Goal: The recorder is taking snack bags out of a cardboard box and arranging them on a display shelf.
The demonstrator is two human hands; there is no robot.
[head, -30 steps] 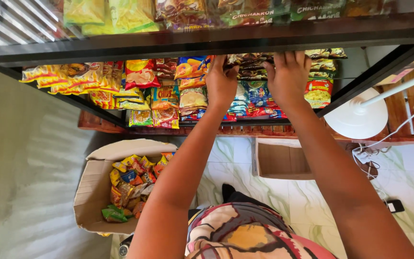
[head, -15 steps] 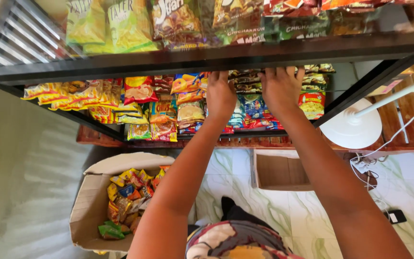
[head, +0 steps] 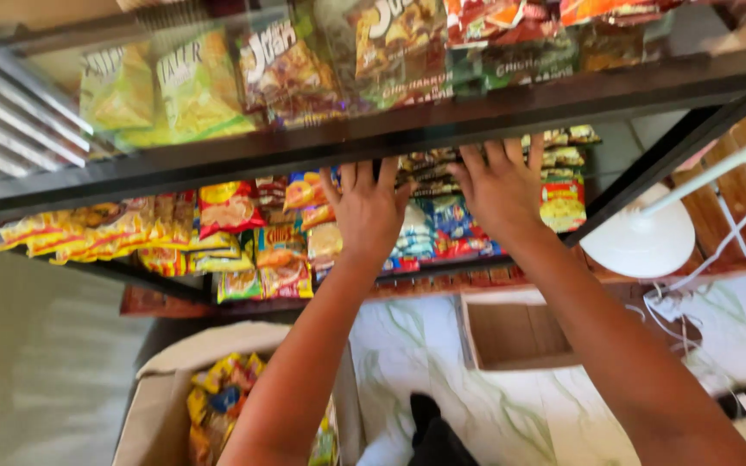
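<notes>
The head camera looks down past a dark metal shelf rack (head: 442, 116) with glass shelves. Both arms stretch up and forward under the top shelf's front bar. The left hand (head: 369, 211) lies palm-down with its fingers (head: 364, 177) spread slightly apart and straight, their tips tucked under the bar, resting on the snack packets (head: 429, 229) stacked on the lower shelf. The right hand (head: 502, 190) sits just beside it, fingers also extended and a little apart, pressed flat on the same stack of dark and blue packets; neither hand is closed around anything, and whether the fingertips pinch a packet edge cannot be told, since the bar hides them.

To the left of the hands, on the same lower shelf, lie red, orange and yellow packets (head: 230, 207), and further left a row of yellow ones (head: 79, 233). A yellow packet (head: 563, 203) lies just right of the right hand. On the top shelf sit green and yellow chip bags (head: 179, 91).

Below, on the marbled floor (head: 511, 414), an open cardboard box (head: 174, 397) holds more snack packets, a smaller empty box (head: 515, 332) stands near the shelf foot, and a white fan base (head: 641, 246) with cables sits to the right
</notes>
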